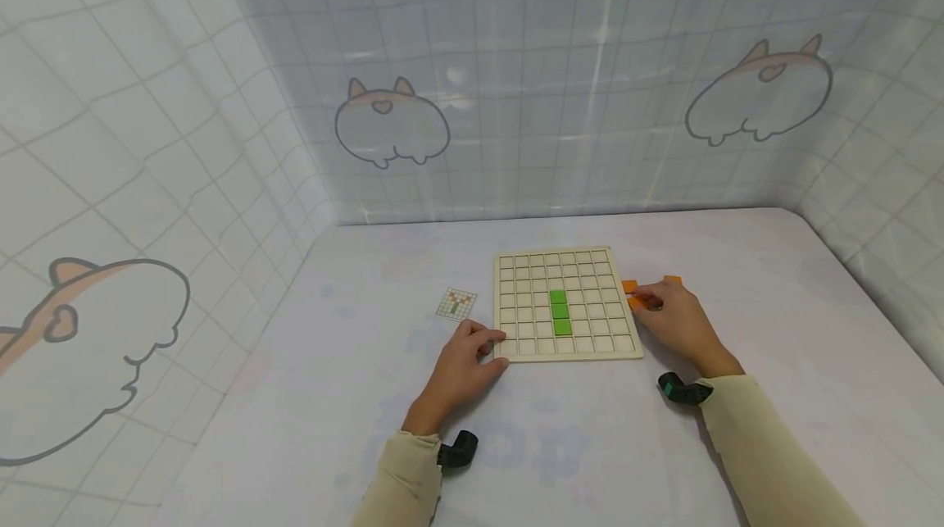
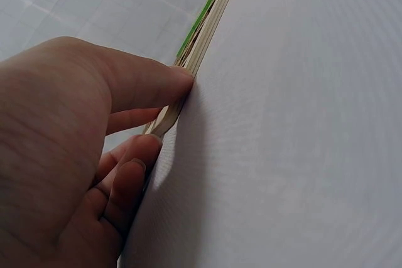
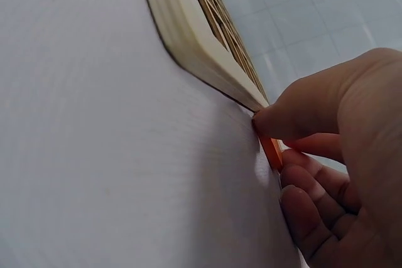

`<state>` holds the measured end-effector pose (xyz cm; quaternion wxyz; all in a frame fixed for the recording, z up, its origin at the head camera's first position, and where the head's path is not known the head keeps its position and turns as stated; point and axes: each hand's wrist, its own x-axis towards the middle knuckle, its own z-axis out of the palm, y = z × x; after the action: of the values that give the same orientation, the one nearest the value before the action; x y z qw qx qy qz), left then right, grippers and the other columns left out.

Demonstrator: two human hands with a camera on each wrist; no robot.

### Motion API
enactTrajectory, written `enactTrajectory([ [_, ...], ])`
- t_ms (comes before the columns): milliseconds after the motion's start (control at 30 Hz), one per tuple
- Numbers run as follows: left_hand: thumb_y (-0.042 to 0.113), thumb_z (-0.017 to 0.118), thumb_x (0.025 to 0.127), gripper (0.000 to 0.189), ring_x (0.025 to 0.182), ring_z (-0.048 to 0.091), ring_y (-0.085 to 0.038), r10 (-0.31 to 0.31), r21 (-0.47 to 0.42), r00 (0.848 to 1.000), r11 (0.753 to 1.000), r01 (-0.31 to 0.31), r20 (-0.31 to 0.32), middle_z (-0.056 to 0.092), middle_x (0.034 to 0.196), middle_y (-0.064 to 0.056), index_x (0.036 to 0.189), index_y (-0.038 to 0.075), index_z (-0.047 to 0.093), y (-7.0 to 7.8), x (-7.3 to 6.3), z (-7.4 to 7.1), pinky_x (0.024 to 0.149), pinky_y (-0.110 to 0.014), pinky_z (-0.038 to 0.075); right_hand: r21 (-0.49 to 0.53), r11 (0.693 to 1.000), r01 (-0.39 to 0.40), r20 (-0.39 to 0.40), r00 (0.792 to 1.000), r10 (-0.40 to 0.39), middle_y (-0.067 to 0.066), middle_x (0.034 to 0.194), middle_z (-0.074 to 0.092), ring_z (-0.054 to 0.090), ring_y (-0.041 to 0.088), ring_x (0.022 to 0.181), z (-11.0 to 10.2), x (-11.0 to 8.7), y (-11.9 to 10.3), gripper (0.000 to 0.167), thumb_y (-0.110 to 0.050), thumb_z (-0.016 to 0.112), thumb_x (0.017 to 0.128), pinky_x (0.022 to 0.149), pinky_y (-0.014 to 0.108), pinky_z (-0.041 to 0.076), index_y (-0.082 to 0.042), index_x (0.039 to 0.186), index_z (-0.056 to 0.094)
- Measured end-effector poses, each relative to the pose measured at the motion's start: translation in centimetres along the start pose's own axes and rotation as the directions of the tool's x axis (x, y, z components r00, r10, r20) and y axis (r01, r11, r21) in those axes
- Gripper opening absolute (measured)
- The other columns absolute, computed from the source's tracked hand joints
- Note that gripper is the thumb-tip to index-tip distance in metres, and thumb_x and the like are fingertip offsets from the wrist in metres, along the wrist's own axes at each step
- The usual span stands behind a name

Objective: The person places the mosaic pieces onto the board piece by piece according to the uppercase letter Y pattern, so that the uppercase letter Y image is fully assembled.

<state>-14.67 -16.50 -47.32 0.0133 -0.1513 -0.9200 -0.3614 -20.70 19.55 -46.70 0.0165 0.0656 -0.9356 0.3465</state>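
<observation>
A square wooden grid board [image 1: 525, 285] lies flat on the table, with a short column of green tiles [image 1: 560, 311] in its middle. My left hand [image 1: 459, 367] holds the board's near left corner, thumb against the near edge [image 2: 210, 23] and fingers at the left side. Just beyond the board's right edge, my right hand [image 1: 682, 326] pinches an orange tile [image 3: 271, 153] between thumb and fingers, low at the tabletop. Other orange tiles [image 1: 629, 286] lie close by, partly covered by that hand.
Left of the board lies a small pattern card [image 1: 456, 304] with a printed grid of coloured squares. One orange tile [image 1: 672, 279] shows behind the right hand. Tile-patterned curtains [image 1: 516, 142] hang behind the table and at both sides.
</observation>
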Motion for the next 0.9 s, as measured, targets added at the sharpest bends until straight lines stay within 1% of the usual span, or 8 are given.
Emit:
enactTrajectory([
  [233, 0.021, 0.076, 0.090, 0.032, 0.084, 0.049, -0.014, 0.000, 0.013, 1.000, 1.000, 0.000, 0.002, 0.048, 0.099, 0.002, 0.121, 0.015, 0.071, -0.06, -0.01, 0.05, 0.076, -0.032, 0.043, -0.019, 0.999, 0.025, -0.002, 1.000, -0.025, 0.028, 0.121, 0.060, 0.035, 0.052, 0.136, 0.16, 0.03, 0.31, 0.036, -0.011, 0.067, 0.094, 0.105, 0.062, 0.033, 0.009, 0.124, 0.065],
  [533, 0.021, 0.076, 0.090, 0.032, 0.085, 0.049, -0.015, 0.003, 0.013, 1.000, 1.000, -0.003, 0.003, 0.048, 0.100, 0.001, 0.121, 0.015, 0.071, 0.13, -0.06, -0.06, 0.076, -0.033, 0.043, -0.037, 0.999, 0.019, 0.025, 1.000, -0.018, 0.027, 0.121, 0.060, 0.026, 0.054, 0.140, -0.15, 0.13, 0.05, 0.036, -0.012, 0.065, 0.093, 0.108, 0.063, 0.027, 0.008, 0.123, 0.066],
  [600, 0.021, 0.076, 0.090, 0.032, 0.085, 0.049, -0.015, -0.001, 0.007, 1.000, 1.000, 0.001, 0.005, 0.048, 0.100, 0.001, 0.122, 0.015, 0.071, 0.21, -0.09, -0.10, 0.076, -0.033, 0.043, -0.049, 0.999, 0.021, 0.031, 0.999, -0.019, 0.026, 0.119, 0.060, 0.027, 0.054, 0.140, -0.20, 0.11, 0.01, 0.036, -0.013, 0.066, 0.093, 0.108, 0.063, 0.028, 0.008, 0.122, 0.066],
  [633, 0.020, 0.076, 0.090, 0.032, 0.085, 0.049, -0.015, -0.003, 0.003, 1.000, 1.000, 0.003, 0.006, 0.048, 0.100, 0.001, 0.122, 0.015, 0.071, 0.25, -0.10, -0.12, 0.076, -0.033, 0.043, -0.056, 0.998, 0.025, 0.031, 0.999, -0.023, 0.025, 0.117, 0.061, 0.032, 0.052, 0.138, -0.21, 0.09, 0.02, 0.036, -0.013, 0.066, 0.093, 0.107, 0.062, 0.030, 0.008, 0.122, 0.067],
  [733, 0.020, 0.076, 0.090, 0.033, 0.085, 0.049, -0.015, -0.003, -0.002, 1.000, 1.000, 0.003, 0.004, 0.047, 0.100, 0.000, 0.121, 0.014, 0.071, 0.30, -0.12, -0.15, 0.076, -0.033, 0.043, -0.069, 0.997, 0.038, 0.033, 0.999, -0.035, 0.020, 0.108, 0.060, 0.052, 0.043, 0.115, -0.27, 0.00, -0.05, 0.036, -0.013, 0.066, 0.092, 0.093, 0.055, 0.043, 0.009, 0.121, 0.067],
  [767, 0.020, 0.076, 0.090, 0.032, 0.085, 0.049, -0.015, -0.004, -0.002, 1.000, 1.000, 0.004, 0.004, 0.047, 0.100, 0.000, 0.121, 0.014, 0.071, 0.27, -0.11, -0.12, 0.076, -0.033, 0.043, -0.075, 0.996, 0.043, 0.032, 0.999, -0.041, 0.018, 0.105, 0.060, 0.054, 0.038, 0.104, -0.29, -0.01, -0.03, 0.036, -0.013, 0.066, 0.092, 0.086, 0.051, 0.044, 0.009, 0.121, 0.068],
  [833, 0.020, 0.076, 0.090, 0.032, 0.085, 0.049, -0.015, -0.003, 0.000, 1.000, 1.000, 0.003, 0.003, 0.047, 0.100, 0.001, 0.121, 0.014, 0.072, 0.22, -0.10, -0.09, 0.076, -0.033, 0.043, -0.080, 0.996, 0.050, 0.035, 0.998, -0.047, 0.015, 0.101, 0.058, 0.050, 0.030, 0.088, -0.36, 0.00, -0.06, 0.036, -0.012, 0.066, 0.090, 0.076, 0.044, 0.041, 0.009, 0.120, 0.068],
  [900, 0.020, 0.076, 0.090, 0.032, 0.085, 0.049, -0.015, -0.003, 0.003, 1.000, 1.000, 0.003, 0.003, 0.047, 0.100, 0.001, 0.121, 0.014, 0.072, 0.15, -0.11, -0.04, 0.076, -0.032, 0.043, -0.082, 0.995, 0.049, 0.041, 0.998, -0.045, 0.016, 0.103, 0.058, 0.048, 0.028, 0.086, -0.40, 0.01, -0.10, 0.038, -0.012, 0.066, 0.090, 0.075, 0.042, 0.040, 0.009, 0.121, 0.068],
])
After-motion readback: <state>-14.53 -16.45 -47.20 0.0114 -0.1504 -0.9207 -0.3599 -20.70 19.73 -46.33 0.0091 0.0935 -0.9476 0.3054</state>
